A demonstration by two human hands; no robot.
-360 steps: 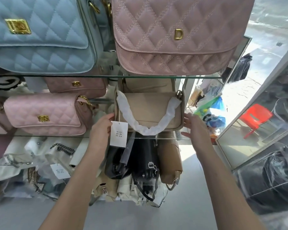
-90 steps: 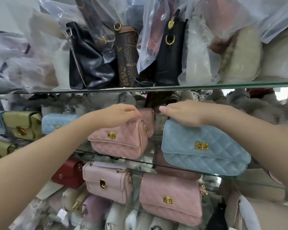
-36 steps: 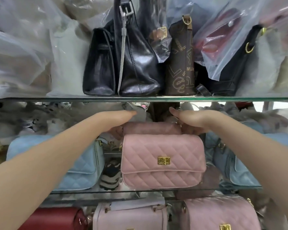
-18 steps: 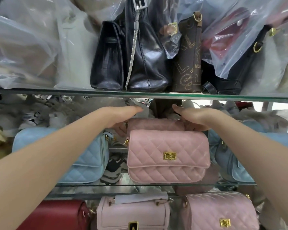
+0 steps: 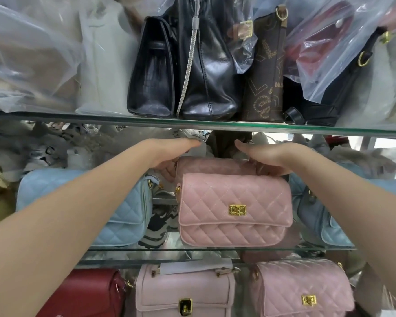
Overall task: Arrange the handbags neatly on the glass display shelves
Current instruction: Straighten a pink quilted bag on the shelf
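Two bare arms reach onto a glass shelf crowded with handbags. The rear bag, dusty pink and quilted, is mostly hidden behind the front bag, a pink quilted one with a gold clasp. Only the rear bag's top strip shows. The fingertips of both hands are out of sight behind the bags. A blue bag left of the front bag is partly covered by the left forearm. Half a second ago the hands had this same hold, and the front bag has not shifted. The left hand curls round the rear bag's left end and the right hand round its right end. The rear bag lies between the two hands, directly behind the front bag and touching it.
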